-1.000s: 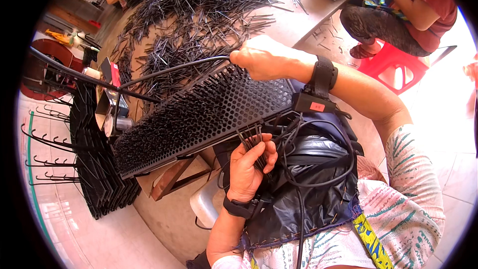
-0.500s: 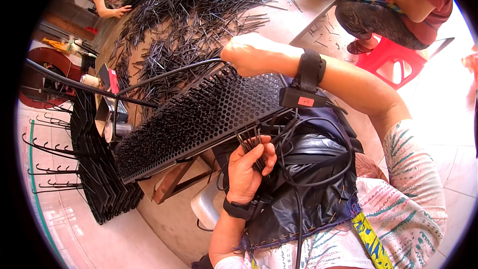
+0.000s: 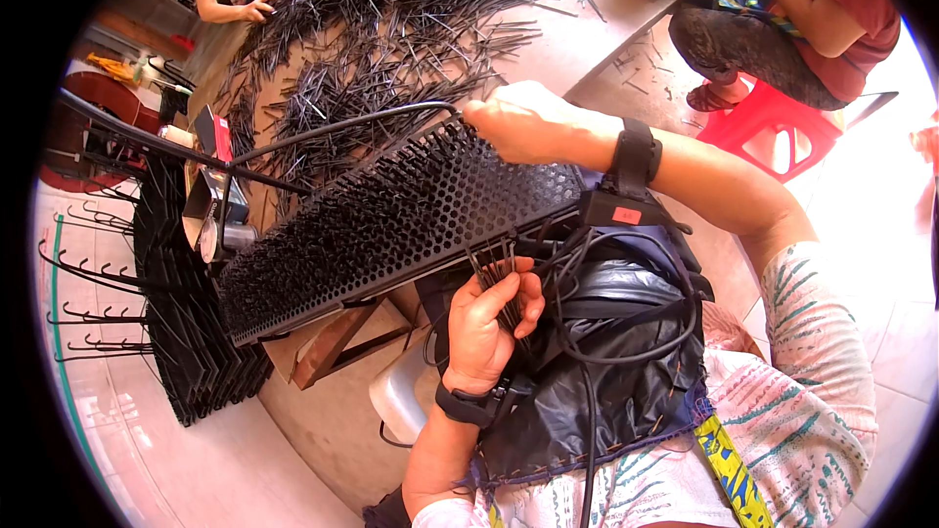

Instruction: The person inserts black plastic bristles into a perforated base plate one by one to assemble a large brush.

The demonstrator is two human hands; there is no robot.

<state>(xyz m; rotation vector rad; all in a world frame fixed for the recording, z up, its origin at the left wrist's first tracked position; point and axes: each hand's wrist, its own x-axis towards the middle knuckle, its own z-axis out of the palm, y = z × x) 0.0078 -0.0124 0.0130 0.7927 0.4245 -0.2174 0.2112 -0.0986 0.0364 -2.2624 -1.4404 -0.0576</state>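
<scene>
A long black perforated board (image 3: pixel 499 186) lies slanted in front of me, its left part densely filled with upright black pins and its right part showing bare holes. My left hand (image 3: pixel 486 318), below the board's near edge, is closed round a bundle of thin black sticks (image 3: pixel 487 264) that point up. Over the far edge of the board reaches my right hand (image 3: pixel 518 122), fingers curled and turned away from view. A bent black rod (image 3: pixel 342 130) meets its fingertips; whether they grip the rod or a pin I cannot tell.
Loose black sticks (image 3: pixel 391 39) heap over the table beyond. Stacked black racks with hooks (image 3: pixel 191 313) stand at left. A black cable (image 3: pixel 626 357) loops over my lap. Two other people work nearby, one beside a red stool (image 3: pixel 773 132).
The whole view has shifted slightly. My right hand stays at the board's far edge by the rod's end, and my left hand keeps its bundle of sticks.
</scene>
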